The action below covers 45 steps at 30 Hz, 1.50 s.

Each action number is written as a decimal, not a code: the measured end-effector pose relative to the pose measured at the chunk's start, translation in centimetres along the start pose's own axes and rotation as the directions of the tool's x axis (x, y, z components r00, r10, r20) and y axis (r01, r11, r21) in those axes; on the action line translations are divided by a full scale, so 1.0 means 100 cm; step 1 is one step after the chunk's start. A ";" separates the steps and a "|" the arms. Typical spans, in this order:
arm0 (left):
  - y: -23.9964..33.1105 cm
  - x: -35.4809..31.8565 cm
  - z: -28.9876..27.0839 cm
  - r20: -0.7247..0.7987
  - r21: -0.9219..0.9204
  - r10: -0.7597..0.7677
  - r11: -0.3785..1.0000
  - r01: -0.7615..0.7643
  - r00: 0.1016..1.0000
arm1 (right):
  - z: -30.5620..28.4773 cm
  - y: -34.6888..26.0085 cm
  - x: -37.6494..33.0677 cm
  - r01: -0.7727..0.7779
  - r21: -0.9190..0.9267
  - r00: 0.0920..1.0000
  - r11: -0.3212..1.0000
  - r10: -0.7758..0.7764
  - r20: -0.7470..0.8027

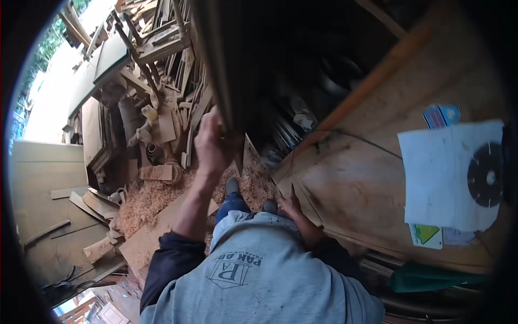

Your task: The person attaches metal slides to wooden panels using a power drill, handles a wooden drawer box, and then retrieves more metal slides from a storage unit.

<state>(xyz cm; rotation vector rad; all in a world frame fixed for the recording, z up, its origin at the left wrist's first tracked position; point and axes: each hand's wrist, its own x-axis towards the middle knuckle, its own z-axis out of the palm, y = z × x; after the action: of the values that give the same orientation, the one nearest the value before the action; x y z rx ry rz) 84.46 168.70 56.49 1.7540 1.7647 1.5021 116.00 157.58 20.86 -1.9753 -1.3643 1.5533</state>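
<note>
A tall dark panel (218, 59), like a door seen edge-on, comes down from the top middle. My left hand (209, 143) is raised and closed at its lower edge; the fingertips are lost in shadow. Low on the right, my right hand (290, 204) holds nothing that I can see. One finger points up and the thumb is apart from it, beside the foot of a large wooden panel (350, 189). My shoes (232, 186) stand on wood shavings (148, 208).
Behind the dark panel lies a shadowed compartment (302, 116) with metal pieces. A white paper (431, 173) and a dark cutting disc (485, 175) are on the wooden panel. Stacked wood offcuts (167, 127) and a wooden frame (159, 51) crowd the left. A board (140, 254) lies among the shavings.
</note>
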 end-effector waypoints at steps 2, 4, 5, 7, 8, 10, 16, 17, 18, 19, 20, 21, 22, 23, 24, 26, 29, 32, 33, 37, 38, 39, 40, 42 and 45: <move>-0.037 0.004 -0.044 -0.077 -0.104 -0.042 0.994 0.034 0.996 | 0.009 -0.011 -0.012 -0.089 -0.055 0.985 0.995 0.096 0.147; -0.057 0.010 -0.080 -0.144 -0.033 -0.236 0.972 0.234 0.961 | 0.018 -0.022 -0.017 -0.082 -0.127 0.976 0.988 0.106 0.192; -0.072 0.024 -0.087 -0.176 0.043 -0.136 0.988 0.146 0.975 | 0.010 -0.009 -0.010 0.021 -0.215 0.977 0.976 0.026 0.213; -0.098 0.046 -0.107 -0.194 0.138 -0.053 0.987 0.081 0.980 | 0.017 -0.006 -0.009 0.113 -0.298 0.963 0.948 -0.031 0.267; -0.109 0.057 -0.115 -0.238 0.150 -0.071 0.983 0.109 0.969 | 0.023 -0.022 -0.004 0.236 -0.409 0.948 0.881 -0.116 0.296; -0.129 0.070 -0.130 -0.273 0.161 -0.100 0.976 0.147 0.957 | 0.035 -0.054 0.003 0.342 -0.507 0.923 0.791 -0.181 0.339; -0.181 0.108 -0.144 -0.343 0.179 -0.121 0.965 0.192 0.931 | 0.051 -0.157 0.065 0.282 -0.597 0.954 0.751 -0.151 0.260; -0.188 0.113 -0.147 -0.381 0.172 -0.169 0.953 0.249 0.909 | 0.053 -0.160 0.079 0.258 -0.647 0.966 0.717 -0.175 0.191; -0.197 0.116 -0.150 -0.422 0.177 -0.211 0.935 0.309 0.882 | 0.055 -0.179 0.090 0.317 -0.552 0.948 0.771 -0.258 0.184; -0.198 0.125 -0.132 -0.454 0.037 -0.184 0.974 0.224 0.872 | 0.036 -0.157 0.121 0.326 -0.547 0.944 0.771 -0.294 0.148; -0.203 0.126 -0.131 -0.451 -0.015 -0.141 0.988 0.150 0.881 | 0.042 -0.169 0.140 0.302 -0.569 0.952 0.765 -0.276 0.135; -0.213 0.121 -0.135 -0.458 0.003 -0.143 0.987 0.162 0.877 | 0.048 -0.184 0.154 0.280 -0.592 0.958 0.755 -0.259 0.122; -0.223 0.115 -0.131 -0.468 -0.002 -0.153 0.985 0.173 0.870 | 0.043 -0.179 0.175 0.260 -0.570 0.952 0.779 -0.307 0.015; -0.219 0.110 -0.106 -0.487 -0.099 -0.199 0.980 0.173 0.850 | 0.010 -0.136 0.208 0.254 -0.614 0.913 0.748 -0.395 -0.104; -0.219 0.099 -0.103 -0.511 -0.091 -0.196 0.981 0.174 0.837 | 0.027 -0.148 0.225 0.150 -0.535 0.964 0.832 -0.244 -0.109; -0.238 0.062 -0.084 -0.456 0.076 -0.149 0.976 0.205 0.878 | 0.016 -0.126 0.269 -0.159 -0.554 0.924 0.817 -0.074 -0.375; -0.279 -0.044 -0.048 -0.283 0.129 -0.435 0.866 0.484 0.855 | 0.014 -0.086 0.313 -0.180 -0.272 0.792 0.945 -0.024 -0.610; -0.293 -0.168 0.014 0.132 -0.070 -0.748 0.647 0.759 0.650 | -0.045 -0.052 0.355 -0.461 -0.173 0.622 0.870 0.177 -0.763; -0.280 -0.203 0.036 0.270 -0.023 -0.812 0.532 0.846 0.518 | -0.061 -0.040 0.363 -0.473 -0.178 0.606 0.863 0.172 -0.777; -0.245 -0.292 0.052 0.603 0.190 -0.713 0.565 0.803 0.358 | 0.032 -0.086 0.359 -0.631 -0.325 0.629 0.704 0.221 -0.745; -0.242 -0.310 0.057 0.693 0.201 -0.649 0.592 0.780 0.313 | 0.038 -0.088 0.354 -0.623 -0.457 0.604 0.636 0.020 -0.796; -0.237 -0.318 0.063 0.729 0.212 -0.631 0.576 0.789 0.265 | 0.019 -0.085 0.356 -0.579 -0.347 0.626 0.738 0.130 -0.769; -0.236 -0.320 0.068 0.755 0.231 -0.619 0.559 0.796 0.215 | 0.012 -0.091 0.358 -0.574 -0.352 0.627 0.740 0.120 -0.770; -0.240 -0.318 0.068 0.737 0.247 -0.624 0.608 0.755 0.261 | 0.013 -0.106 0.353 -0.600 -0.474 0.725 0.645 0.187 -0.663; -0.249 -0.309 0.078 0.701 0.294 -0.681 0.547 0.783 0.212 | -0.010 -0.099 0.358 -0.613 -0.406 0.665 0.678 0.163 -0.729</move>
<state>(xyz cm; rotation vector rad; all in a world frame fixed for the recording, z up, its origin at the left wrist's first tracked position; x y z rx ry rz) 83.21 152.50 19.41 0.8875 1.5412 0.3041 111.05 191.54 6.64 -3.0188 -1.2338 0.3315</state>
